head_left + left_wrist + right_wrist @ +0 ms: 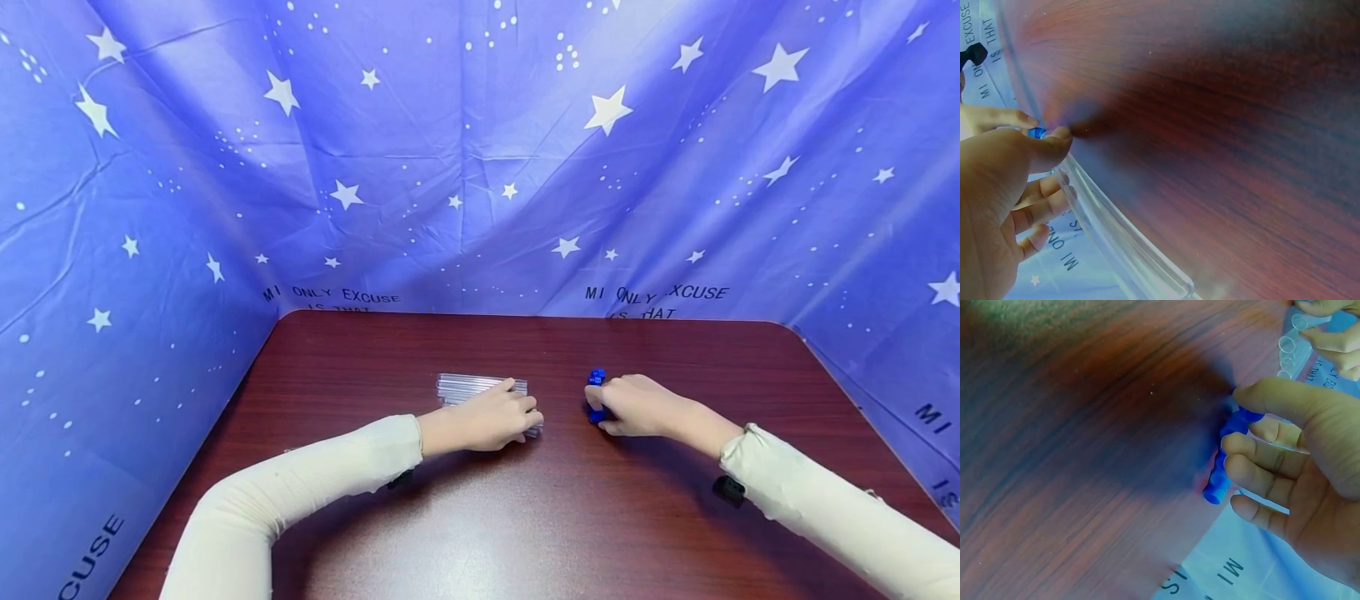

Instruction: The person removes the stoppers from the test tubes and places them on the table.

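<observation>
Several clear tubes (461,385) lie side by side on the table, and their open round ends (1287,345) show in the right wrist view. Over their right end is my left hand (491,417), thumb and forefinger pinching the nearest clear tube (1129,240). Its other fingers are loosely bent. To the right, small blue cap-like pieces (597,377) stand in a short row running away from me. My right hand (641,406) reaches over that row. Its thumb and forefinger pinch a blue piece (1250,415) at the near end, while the other fingertips lie along the row (1215,490).
The dark red wooden table (480,517) has a shiny patch near its front. Blue cloth (465,167) with white stars and printed words hangs around the back and both sides. A black wrist device (728,490) sits under the right sleeve.
</observation>
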`<state>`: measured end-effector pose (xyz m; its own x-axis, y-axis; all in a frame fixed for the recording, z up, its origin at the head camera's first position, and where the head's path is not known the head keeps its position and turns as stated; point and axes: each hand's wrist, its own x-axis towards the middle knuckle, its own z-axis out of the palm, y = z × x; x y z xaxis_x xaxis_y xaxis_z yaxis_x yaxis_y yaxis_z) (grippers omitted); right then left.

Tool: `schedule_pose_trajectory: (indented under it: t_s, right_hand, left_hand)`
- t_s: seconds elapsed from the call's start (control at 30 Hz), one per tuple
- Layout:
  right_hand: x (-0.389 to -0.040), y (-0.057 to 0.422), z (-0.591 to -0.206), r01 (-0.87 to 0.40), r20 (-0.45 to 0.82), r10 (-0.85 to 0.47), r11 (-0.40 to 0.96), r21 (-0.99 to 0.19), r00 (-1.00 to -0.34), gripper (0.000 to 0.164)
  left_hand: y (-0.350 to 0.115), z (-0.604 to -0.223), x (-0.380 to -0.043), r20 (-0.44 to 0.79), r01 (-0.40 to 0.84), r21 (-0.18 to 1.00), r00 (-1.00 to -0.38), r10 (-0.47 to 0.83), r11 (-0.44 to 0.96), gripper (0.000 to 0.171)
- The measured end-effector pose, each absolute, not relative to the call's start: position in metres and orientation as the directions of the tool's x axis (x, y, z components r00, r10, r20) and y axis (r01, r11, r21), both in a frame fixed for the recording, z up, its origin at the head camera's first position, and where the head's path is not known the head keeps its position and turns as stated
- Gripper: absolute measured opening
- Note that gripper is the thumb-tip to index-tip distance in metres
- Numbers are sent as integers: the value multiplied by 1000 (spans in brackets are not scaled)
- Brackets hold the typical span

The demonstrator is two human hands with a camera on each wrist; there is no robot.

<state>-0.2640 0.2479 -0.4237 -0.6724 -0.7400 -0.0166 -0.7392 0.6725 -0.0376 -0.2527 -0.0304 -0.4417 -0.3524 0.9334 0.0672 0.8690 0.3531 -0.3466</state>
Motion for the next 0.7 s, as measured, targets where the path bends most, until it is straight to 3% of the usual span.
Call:
schedule_pose_trajectory:
  t_s: [0.7]
  right_hand:
    - [-264, 249, -431, -755, 21, -754, 656, -17, -656, 29]
  left_hand:
    - [-32, -441, -249, 72, 869, -367, -329, 941, 332, 24]
